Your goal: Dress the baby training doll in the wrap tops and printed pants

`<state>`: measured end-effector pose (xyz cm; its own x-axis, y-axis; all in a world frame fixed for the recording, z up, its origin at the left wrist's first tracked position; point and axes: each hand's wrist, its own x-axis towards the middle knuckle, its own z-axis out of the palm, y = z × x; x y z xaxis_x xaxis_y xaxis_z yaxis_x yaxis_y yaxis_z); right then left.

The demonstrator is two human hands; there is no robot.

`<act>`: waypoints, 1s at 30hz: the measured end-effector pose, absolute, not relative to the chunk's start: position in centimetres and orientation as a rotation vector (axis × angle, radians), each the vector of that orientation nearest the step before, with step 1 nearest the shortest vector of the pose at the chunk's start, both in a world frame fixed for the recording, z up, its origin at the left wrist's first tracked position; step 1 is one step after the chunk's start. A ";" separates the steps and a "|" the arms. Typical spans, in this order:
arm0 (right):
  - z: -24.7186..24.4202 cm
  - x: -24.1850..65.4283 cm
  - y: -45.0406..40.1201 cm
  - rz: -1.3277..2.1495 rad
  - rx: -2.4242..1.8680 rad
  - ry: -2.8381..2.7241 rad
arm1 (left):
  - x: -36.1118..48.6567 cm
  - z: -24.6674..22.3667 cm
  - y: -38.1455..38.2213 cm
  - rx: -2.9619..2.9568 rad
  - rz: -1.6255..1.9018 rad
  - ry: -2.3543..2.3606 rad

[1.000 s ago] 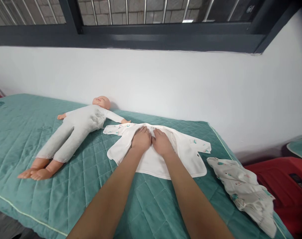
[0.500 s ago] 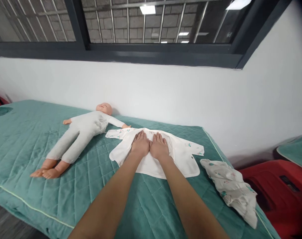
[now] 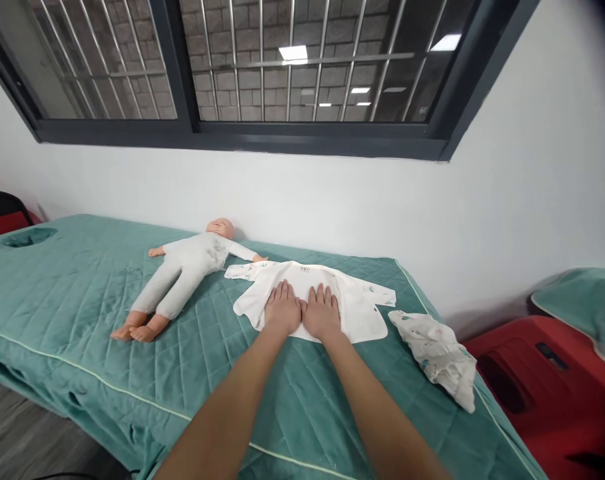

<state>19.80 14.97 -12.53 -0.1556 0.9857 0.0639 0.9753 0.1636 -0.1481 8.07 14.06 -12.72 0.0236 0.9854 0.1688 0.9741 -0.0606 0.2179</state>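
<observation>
The left hand point(image 3: 283, 311) and right hand point(image 3: 322, 313) lay palm-down, fingers straight, gripping nothing, seemingly to press smooth the shirt point(image 3: 363, 319), spread on the bed point(image 3: 97, 287) between the doll point(image 3: 190, 259), left, and bundled cloth point(image 3: 438, 353), right.

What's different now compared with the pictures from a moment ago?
Both hands, the left hand and the right hand, have slid down the white shirt, away from its collar and towards the person. The view has also tilted up, showing more of the window. Nothing was picked up or let go. The hands are still flat, side by side; the shirt stays spread, with the doll and crumpled printed cloth on either side.
</observation>
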 end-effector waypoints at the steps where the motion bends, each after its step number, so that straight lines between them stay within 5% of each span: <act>1: -12.5 19.8 14.4 0.103 -1.934 -2.282 | 8.0 -12.7 13.5 2.220 0.427 2.123; 10: -11.6 20.4 6.9 0.039 -1.829 -2.352 | 7.3 -12.5 6.3 2.326 0.482 1.990; 18: -11.0 19.3 -0.6 -0.073 -1.482 -2.266 | 1.2 -10.2 -1.0 2.471 0.882 1.843; 24: -7.2 10.8 6.3 0.166 -1.218 -2.242 | -13.1 -6.5 4.0 2.150 1.333 2.254; 30: -5.7 -0.8 20.5 0.424 -1.292 -2.036 | -26.0 -7.1 9.4 1.661 1.229 2.351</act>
